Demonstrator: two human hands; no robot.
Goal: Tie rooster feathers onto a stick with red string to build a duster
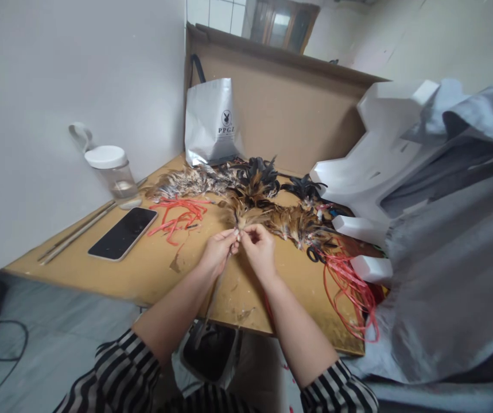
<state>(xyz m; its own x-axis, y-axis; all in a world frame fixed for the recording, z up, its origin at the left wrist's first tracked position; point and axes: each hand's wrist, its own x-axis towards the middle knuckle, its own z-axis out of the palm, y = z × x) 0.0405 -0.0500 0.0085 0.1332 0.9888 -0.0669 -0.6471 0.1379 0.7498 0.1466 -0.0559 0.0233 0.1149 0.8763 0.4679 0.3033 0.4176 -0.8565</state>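
Observation:
My left hand (219,252) and my right hand (260,248) meet over the middle of the wooden table (186,275). Both are closed, fingertips pinched at the base of a tuft of brown feathers (245,215) that fans out away from me. From under my left hand a thin pale stick or strip (214,295) runs down past the table's front edge; whether it joins the feathers is hidden by my fingers. Just beyond my hands lie loose brown feathers (291,222), black feathers (261,172) and greyish speckled feathers (190,180).
Red plastic cord (181,215) lies left of my hands, more red strands (345,281) at right near black scissors handles (315,254). A phone (123,232), two thin sticks (78,230) and a lidded jar (112,172) are at left. Behind stand a silver bag (209,123) and white foam (353,166).

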